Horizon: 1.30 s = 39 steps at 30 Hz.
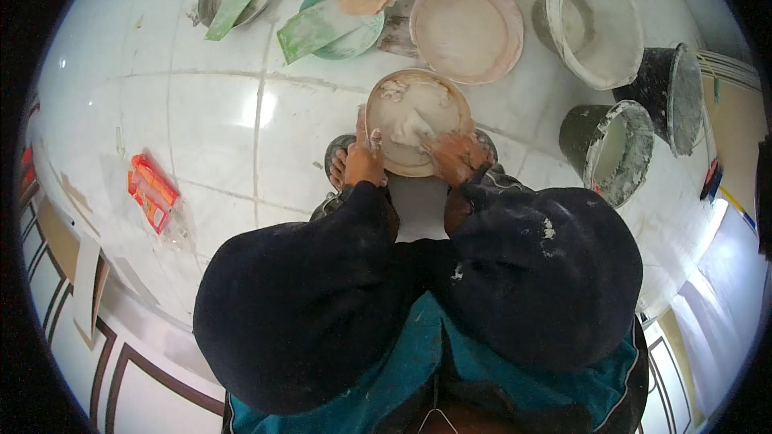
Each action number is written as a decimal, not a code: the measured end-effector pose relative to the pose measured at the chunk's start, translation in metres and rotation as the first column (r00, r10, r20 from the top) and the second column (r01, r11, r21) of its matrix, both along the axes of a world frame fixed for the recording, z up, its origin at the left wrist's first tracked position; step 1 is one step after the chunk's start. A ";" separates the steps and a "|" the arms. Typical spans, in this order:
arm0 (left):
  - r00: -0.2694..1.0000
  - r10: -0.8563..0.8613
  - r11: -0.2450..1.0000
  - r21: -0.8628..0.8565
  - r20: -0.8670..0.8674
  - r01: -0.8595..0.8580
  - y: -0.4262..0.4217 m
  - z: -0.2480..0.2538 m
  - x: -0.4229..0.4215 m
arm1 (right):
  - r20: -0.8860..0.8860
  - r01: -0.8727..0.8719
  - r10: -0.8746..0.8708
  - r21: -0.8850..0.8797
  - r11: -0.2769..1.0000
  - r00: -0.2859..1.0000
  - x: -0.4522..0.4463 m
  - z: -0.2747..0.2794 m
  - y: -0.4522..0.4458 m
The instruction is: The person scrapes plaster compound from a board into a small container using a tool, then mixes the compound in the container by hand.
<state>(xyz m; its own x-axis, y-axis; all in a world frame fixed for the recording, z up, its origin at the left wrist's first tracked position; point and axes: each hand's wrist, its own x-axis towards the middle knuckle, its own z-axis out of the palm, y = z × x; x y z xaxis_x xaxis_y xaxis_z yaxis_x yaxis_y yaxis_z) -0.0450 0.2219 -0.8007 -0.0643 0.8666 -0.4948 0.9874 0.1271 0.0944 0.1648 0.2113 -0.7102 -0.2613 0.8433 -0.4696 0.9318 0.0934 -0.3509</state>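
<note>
Between my feet is a round bowl [375,130] of thick off-white paste [422,104], lumpy along its far side. My left hand [366,161] grips the bowl's left rim, thumb up over the edge. My right hand [457,154] reaches over the near right rim, and its fingers go into the paste. White coating covers those fingers, so I cannot make out whether they hold anything.
Beyond lie a pinkish basin [517,28] of pale material, a green dish with a green scraper [310,36], and a metal pan with another green scraper [233,8]. Smeared buckets [575,141] stand at right. An orange plastic packet [153,191] lies left on the tiles [213,137].
</note>
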 end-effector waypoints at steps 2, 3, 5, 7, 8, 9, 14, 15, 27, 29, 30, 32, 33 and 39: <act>0.997 0.039 0.998 0.044 0.068 -0.042 0.001 -0.011 -0.003 | -0.017 0.039 -0.040 -0.042 0.998 0.999 -0.008 -0.003 0.013; 0.988 0.064 0.997 0.030 0.139 -0.069 0.004 -0.012 -0.006 | -0.028 0.056 -0.058 -0.067 0.996 0.998 -0.008 -0.001 0.014; 0.955 0.166 0.980 -0.149 0.245 -0.132 0.009 -0.010 -0.012 | -0.053 0.109 -0.117 -0.146 0.983 0.992 -0.007 0.004 0.013; 0.927 0.248 0.940 -0.302 0.282 -0.160 0.011 -0.005 -0.004 | -0.037 0.095 -0.101 -0.140 0.985 0.994 0.002 0.007 0.010; 0.915 0.232 0.962 -0.220 0.330 -0.165 0.012 0.008 0.002 | -0.037 0.079 -0.084 -0.135 0.988 0.996 0.004 0.008 0.008; 0.905 0.209 0.976 -0.136 0.370 -0.170 0.014 0.019 0.003 | -0.041 0.065 -0.071 -0.131 0.989 0.997 0.003 0.008 0.007; 0.926 0.132 0.990 -0.100 0.355 -0.103 0.013 0.019 -0.001 | -0.041 -0.057 0.054 -0.075 0.996 0.998 -0.004 0.008 -0.006; 0.908 0.132 0.991 -0.070 0.398 -0.113 0.012 0.011 -0.002 | -0.036 -0.090 0.088 -0.055 0.994 0.995 -0.006 0.005 -0.006; 0.901 0.227 0.947 -0.301 0.369 -0.116 0.022 0.040 -0.002 | 0.000 0.020 -0.020 -0.094 0.995 1.000 -0.006 -0.011 -0.010; 0.917 0.166 0.969 -0.235 0.362 -0.082 0.018 0.030 -0.001 | -0.099 0.066 -0.047 0.194 0.979 0.994 -0.014 -0.026 -0.021; 0.928 0.151 0.971 -0.229 0.342 -0.074 0.018 0.032 0.003 | -0.099 0.066 -0.048 0.194 0.979 0.994 -0.019 -0.020 -0.007; 0.935 0.139 0.975 -0.211 0.327 -0.071 0.023 0.049 0.011 | 0.025 0.151 -0.150 -0.040 0.988 0.988 -0.030 -0.015 0.030; 0.932 0.141 0.977 -0.198 0.333 -0.077 0.025 0.058 0.012 | 0.024 0.149 -0.148 -0.036 0.988 0.989 -0.030 -0.017 0.032; 0.878 0.141 0.964 -0.264 0.457 -0.017 0.054 0.086 -0.003 | 0.080 0.170 -0.167 -0.039 0.985 0.983 -0.005 -0.003 0.015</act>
